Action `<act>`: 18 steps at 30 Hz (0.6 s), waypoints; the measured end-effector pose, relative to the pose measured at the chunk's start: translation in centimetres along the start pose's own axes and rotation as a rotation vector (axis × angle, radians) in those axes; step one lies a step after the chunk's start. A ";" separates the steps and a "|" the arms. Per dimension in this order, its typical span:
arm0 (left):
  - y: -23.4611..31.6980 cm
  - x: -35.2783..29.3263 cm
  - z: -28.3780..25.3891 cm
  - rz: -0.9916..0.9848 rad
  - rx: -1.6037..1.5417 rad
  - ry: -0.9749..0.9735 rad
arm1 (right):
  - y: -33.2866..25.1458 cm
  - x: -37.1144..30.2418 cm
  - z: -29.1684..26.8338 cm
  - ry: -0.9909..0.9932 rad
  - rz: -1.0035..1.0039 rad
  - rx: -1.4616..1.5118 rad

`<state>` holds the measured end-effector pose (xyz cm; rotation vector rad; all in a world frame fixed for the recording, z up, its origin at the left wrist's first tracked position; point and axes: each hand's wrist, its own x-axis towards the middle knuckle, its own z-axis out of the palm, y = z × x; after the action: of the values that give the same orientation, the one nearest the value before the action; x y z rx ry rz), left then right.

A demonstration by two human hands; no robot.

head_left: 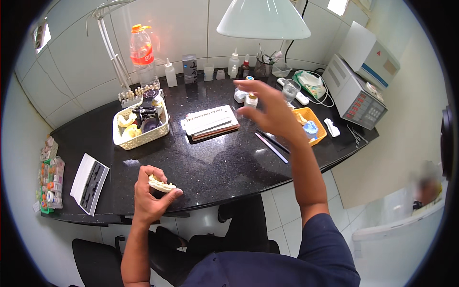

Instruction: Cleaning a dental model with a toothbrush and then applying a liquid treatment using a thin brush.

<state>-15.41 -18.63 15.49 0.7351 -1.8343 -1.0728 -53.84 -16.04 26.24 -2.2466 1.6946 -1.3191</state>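
Note:
My left hand (pixel 152 191) is closed around a pale yellow dental cast (pixel 161 184), held just above the front edge of the black counter (pixel 210 162). My right hand (pixel 270 107) is raised over the counter with fingers spread, empty, reaching toward several small white jars (pixel 245 97) near the back. A clear glass (pixel 290 89) stands just right of that hand.
A white basket (pixel 140 125) holds casts and a black articulator at left. A stack of flat trays (pixel 210 122) lies mid-counter, thin tools (pixel 271 143) beside an orange tray (pixel 311 125). Bottles line the wall. White machines (pixel 361 91) stand at right; a lamp shade (pixel 263 21) hangs overhead.

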 end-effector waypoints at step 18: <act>-3.0 12.7 4.3 0.862 0.387 -0.210 | 0.6 -13.8 1.2 0.078 0.289 -0.685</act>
<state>-24.77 -28.57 16.61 -0.0172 -2.2374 -0.2366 -54.20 -5.74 16.99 -2.0960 2.6941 -0.8506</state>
